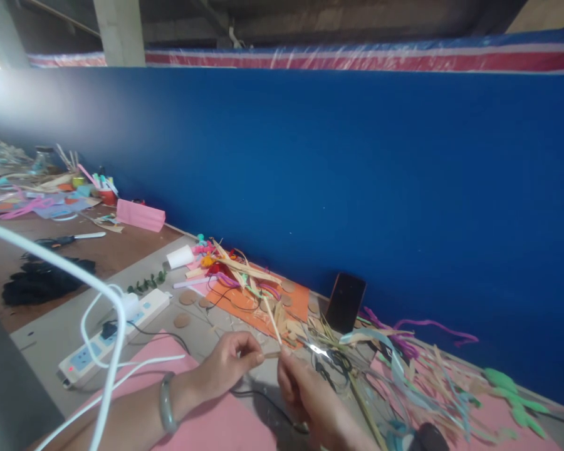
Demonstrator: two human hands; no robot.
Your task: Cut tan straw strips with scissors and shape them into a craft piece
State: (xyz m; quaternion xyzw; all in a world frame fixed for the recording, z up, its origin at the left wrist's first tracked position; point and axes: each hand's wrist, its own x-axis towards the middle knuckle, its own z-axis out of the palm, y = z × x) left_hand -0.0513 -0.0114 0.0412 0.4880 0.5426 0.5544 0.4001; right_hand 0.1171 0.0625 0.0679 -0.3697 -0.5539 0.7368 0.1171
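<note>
My left hand [230, 363], with a pale bangle [168, 404] on its wrist, pinches one end of a short tan strip [271, 355]. Its other end meets the fingertips of my right hand [305, 388]. Between my right thumb and fingers stands a thin pale stick [272, 319], slanting up and away to the left. Both hands are above a pink sheet [216, 416] and the grey tabletop. Scissors [318, 352] with shiny blades lie just beyond my right hand. How the strip meets the stick is hidden by my fingers.
A power strip [117, 338] and looping white cable [117, 313] are at left. An orange sheet [301, 300] with dried strips lies ahead. A phone [345, 302] leans on the blue partition [357, 169]. Paper scraps [432, 388] cover the right side.
</note>
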